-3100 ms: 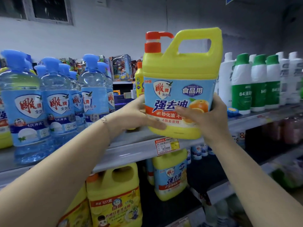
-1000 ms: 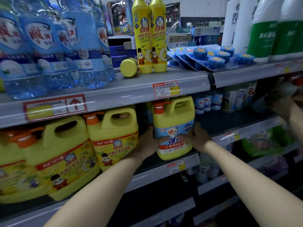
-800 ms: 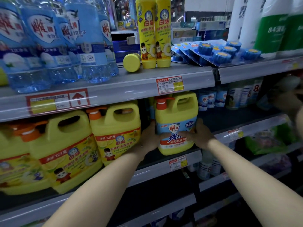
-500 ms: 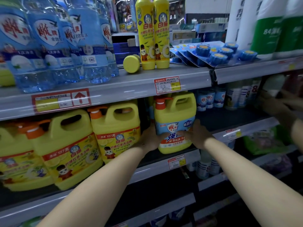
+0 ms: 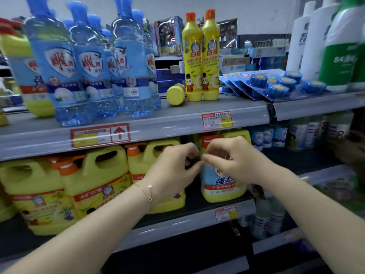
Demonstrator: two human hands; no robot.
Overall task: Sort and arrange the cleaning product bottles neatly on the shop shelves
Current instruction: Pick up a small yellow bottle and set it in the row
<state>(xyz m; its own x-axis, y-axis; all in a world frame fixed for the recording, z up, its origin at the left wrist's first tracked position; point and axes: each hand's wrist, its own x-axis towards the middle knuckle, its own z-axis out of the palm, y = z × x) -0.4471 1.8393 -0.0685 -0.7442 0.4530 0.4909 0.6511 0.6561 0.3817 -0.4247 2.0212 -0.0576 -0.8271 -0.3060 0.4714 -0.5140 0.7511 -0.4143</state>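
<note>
Yellow jug (image 5: 221, 184) stands on the middle shelf (image 5: 177, 221).
Left hand (image 5: 173, 171) and right hand (image 5: 233, 161) sit close by its top, fingers curled; I cannot tell if they hold it. Next, line it up beside the other jugs (image 5: 94, 184).

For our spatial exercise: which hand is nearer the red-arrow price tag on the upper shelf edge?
Left. The left hand is below and right of the red-arrow price tag; the right hand lies farther right, beyond it.

L hand (image 5: 173, 171) & R hand (image 5: 235, 161), fingers curled, are hovering together in front of jug (image 5: 221, 186) on mid shelf (image 5: 197, 217).
</note>
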